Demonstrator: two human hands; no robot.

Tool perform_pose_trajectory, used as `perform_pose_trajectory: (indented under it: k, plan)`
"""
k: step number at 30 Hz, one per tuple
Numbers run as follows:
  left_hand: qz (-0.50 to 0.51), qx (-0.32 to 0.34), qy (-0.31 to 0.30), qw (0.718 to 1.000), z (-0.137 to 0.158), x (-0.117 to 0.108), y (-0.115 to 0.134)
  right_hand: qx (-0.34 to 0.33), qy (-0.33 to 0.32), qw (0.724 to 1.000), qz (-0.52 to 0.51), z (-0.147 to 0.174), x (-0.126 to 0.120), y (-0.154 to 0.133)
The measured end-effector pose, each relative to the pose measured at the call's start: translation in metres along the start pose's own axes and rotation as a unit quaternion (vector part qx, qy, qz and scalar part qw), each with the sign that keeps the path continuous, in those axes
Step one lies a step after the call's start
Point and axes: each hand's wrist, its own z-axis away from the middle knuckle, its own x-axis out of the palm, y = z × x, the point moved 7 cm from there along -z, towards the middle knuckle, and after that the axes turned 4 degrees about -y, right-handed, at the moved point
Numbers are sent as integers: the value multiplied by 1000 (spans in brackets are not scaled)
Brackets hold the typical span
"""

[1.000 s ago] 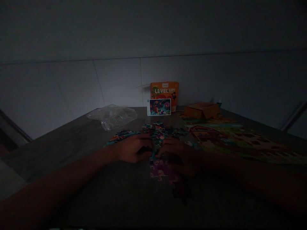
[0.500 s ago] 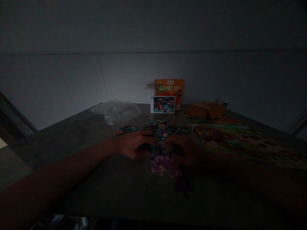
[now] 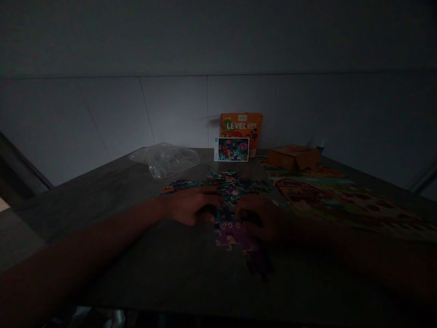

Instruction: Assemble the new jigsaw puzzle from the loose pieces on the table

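A joined section of jigsaw puzzle [image 3: 232,234], purple with teal at its far end, lies on the dark table between my hands. My left hand [image 3: 191,205] curves in from the left, thumb and fingertips closed on that section's left edge. At its right edge, my right hand [image 3: 261,216] is bent the same way, fingertips against the puzzle pieces. A darker part of the section [image 3: 257,264] stretches toward me. Just beyond my hands is a heap of loose puzzle pieces [image 3: 234,184]. Dim light hides exactly which piece each fingertip grips.
A picture card [image 3: 233,150] leans before an orange box [image 3: 241,125] marked "LEVEL UP!". Crumpled clear plastic [image 3: 167,159] lies back left. To the right are an orange carton [image 3: 293,157] and a large colourful farm-like picture [image 3: 327,198]. A pale wall [image 3: 177,109] stands behind.
My right fingers have shifted slightly to the right, showing more of the teal pieces between the hands. My left hand has barely moved; the purple section stays in place.
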Motion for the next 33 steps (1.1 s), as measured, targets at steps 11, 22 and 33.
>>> perform_pose_trajectory:
  k: [11, 22, 33]
  plan:
    - [26, -8, 0, 1000, -1, -1, 5, -99, 6, 995, -9, 1, -2, -19]
    - [70, -36, 40, 996, -5, 4, -4, -82, -3, 996, -31, 2, -3, -23]
    - [143, -57, 54, 987, -10, 3, 3, -69, 9, 997, -32, 1, -4, -25]
